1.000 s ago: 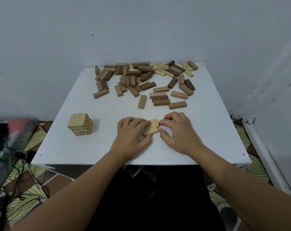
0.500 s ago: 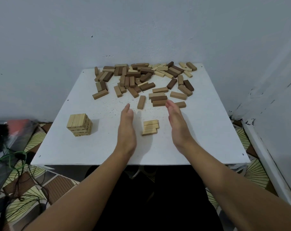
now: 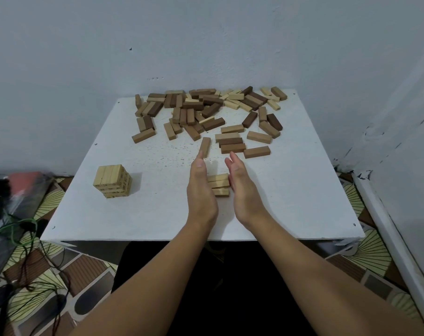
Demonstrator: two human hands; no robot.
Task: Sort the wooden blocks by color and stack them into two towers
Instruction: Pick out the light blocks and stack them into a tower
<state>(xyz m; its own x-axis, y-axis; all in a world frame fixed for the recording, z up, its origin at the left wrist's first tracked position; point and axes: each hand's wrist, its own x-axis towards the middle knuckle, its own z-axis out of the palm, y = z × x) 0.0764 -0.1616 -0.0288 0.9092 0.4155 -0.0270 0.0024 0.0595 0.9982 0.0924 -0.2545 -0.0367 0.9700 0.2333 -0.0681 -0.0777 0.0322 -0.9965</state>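
Three pale wooden blocks [image 3: 219, 185] lie side by side in a row near the front middle of the white square worktop [image 3: 291, 195], and both hands stand edge-on against them! The left hand [image 3: 201, 187] is flat, fingers straight and together, pressing the left ends of the row; the right hand [image 3: 242, 187] mirrors it, fingers straight, palm against the right ends, so the row sits squeezed between two upright palms. Off to the left, well apart, stands a short tower of pale wooden blocks [image 3: 112, 181], several layers high, neat and square. Beyond the fingertips a single mid-brown block [image 3: 205, 147] lies lengthwise, and behind it a big loose scatter of pale, mid-brown and dark brown blocks [image 3: 206, 110] spreads along the far edge against the grey wall [image 3: 206, 40]. At the left, on the patterned floor [image 3: 48, 275], green and black cables [image 3: 24, 229] tangle.
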